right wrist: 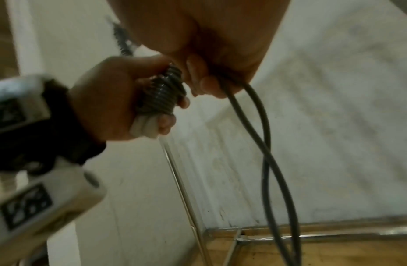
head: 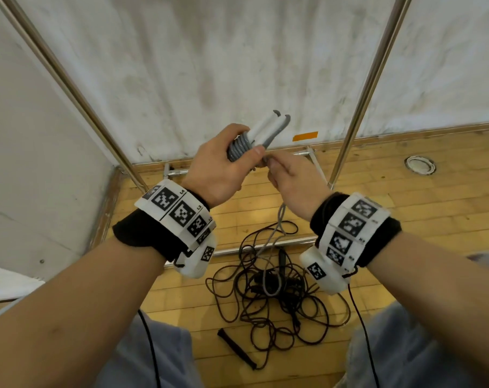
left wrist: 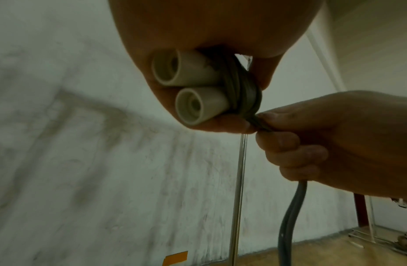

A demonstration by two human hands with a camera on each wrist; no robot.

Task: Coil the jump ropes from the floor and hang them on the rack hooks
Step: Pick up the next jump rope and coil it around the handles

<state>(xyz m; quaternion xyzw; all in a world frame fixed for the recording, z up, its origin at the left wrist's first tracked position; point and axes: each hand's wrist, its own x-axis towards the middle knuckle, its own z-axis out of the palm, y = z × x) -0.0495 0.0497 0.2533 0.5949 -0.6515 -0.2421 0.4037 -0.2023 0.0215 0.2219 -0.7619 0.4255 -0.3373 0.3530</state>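
Observation:
My left hand (head: 223,163) grips the two white handles (head: 265,128) of a grey jump rope, held side by side, with several turns of grey cord (head: 239,148) wound round them. The handle ends (left wrist: 186,90) show in the left wrist view, and the wound turns (right wrist: 162,97) show in the right wrist view. My right hand (head: 291,177) pinches the doubled grey cord (left wrist: 257,120) right beside the coil. The loose grey loop (head: 271,264) hangs from it to the floor. A tangle of dark jump ropes (head: 274,298) with black handles (head: 236,348) lies on the floor below.
Two metal rack uprights (head: 366,88) (head: 69,88) rise on either side of my hands, with the rack's base bars (head: 265,247) on the wooden floor. A stained white wall stands close behind. An orange tape strip (head: 305,135) and a round floor fitting (head: 419,165) are near the wall.

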